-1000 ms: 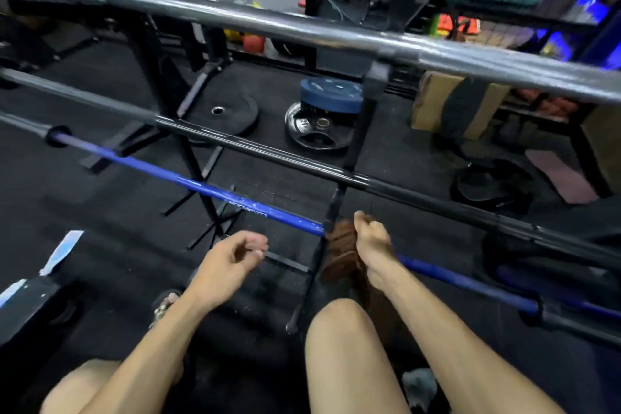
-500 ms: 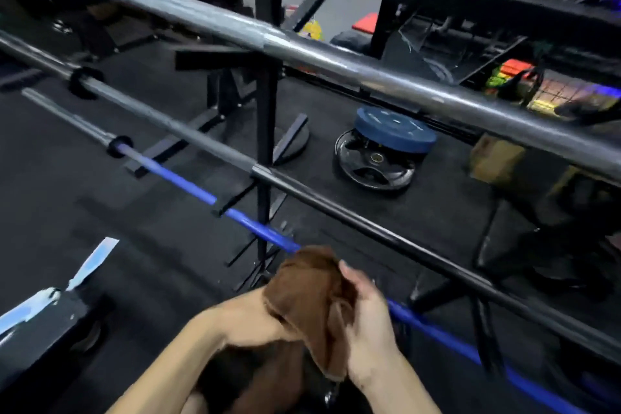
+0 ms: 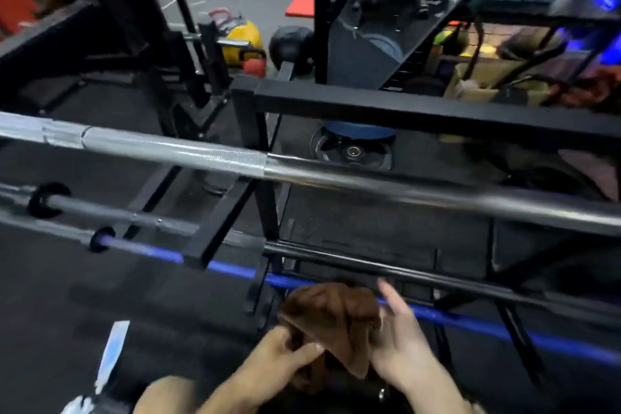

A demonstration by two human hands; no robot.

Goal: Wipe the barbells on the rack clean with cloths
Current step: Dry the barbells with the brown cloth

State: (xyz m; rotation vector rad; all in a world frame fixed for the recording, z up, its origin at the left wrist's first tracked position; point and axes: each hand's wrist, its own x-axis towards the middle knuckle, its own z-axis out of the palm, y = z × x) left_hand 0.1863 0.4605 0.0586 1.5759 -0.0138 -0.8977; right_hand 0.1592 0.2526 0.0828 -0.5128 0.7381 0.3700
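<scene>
A brown cloth [image 3: 332, 312] is bunched between both my hands just in front of the blue barbell [image 3: 470, 324], the lowest bar on the black rack [image 3: 265, 212]. My left hand [image 3: 285, 351] pinches the cloth's lower left part. My right hand [image 3: 398, 343] holds its right side, with the index finger stretched up toward the blue bar. Above the blue one lie a dark barbell [image 3: 386, 267] and a thick silver barbell [image 3: 201, 153].
Weight plates [image 3: 353, 148] lie on the dark floor behind the rack. Kettlebells [image 3: 253, 62] and a black ball [image 3: 292, 42] stand farther back. A black beam [image 3: 420, 109] crosses at mid height. A pale blue and white strip [image 3: 111, 349] lies at my lower left.
The cloth came off the blue bar and both hands gathered it up. My view rose and tilted toward the upper bars; my right index finger now points up.
</scene>
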